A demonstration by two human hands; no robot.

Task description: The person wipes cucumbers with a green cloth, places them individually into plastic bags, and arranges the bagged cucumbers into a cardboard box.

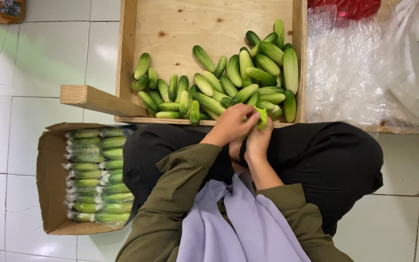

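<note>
**Cucumber in both hands, over the lap at the crate's near edge**

Cucumber point(262, 118) sits between our left hand point(233, 125) and right hand point(259, 139). Both are clenched around it, fingers curled. Only its pale green end shows past the fingers. Whether it already has film on it, we cannot tell.

Step, as we judge it: handling one piece, between picking it from the crate and packing it. The next move would call for a steady grip at one end and a free hand at the other, then a reach left and down to the box.

Counts:
- Wooden crate point(127, 58): one, on the floor ahead of our knees. Loose cucumbers point(229, 82) inside, roughly forty; the heap overlaps, so no exact figure.
- Cardboard box point(49, 184): one, by our left leg. Wrapped cucumbers point(98, 174) in two columns, about ten rows each, so near twenty.
- Clear plastic bags point(350, 63): a loose pile right of the crate, number unclear.
- Hands: two, ours. No one else is in view.
</note>
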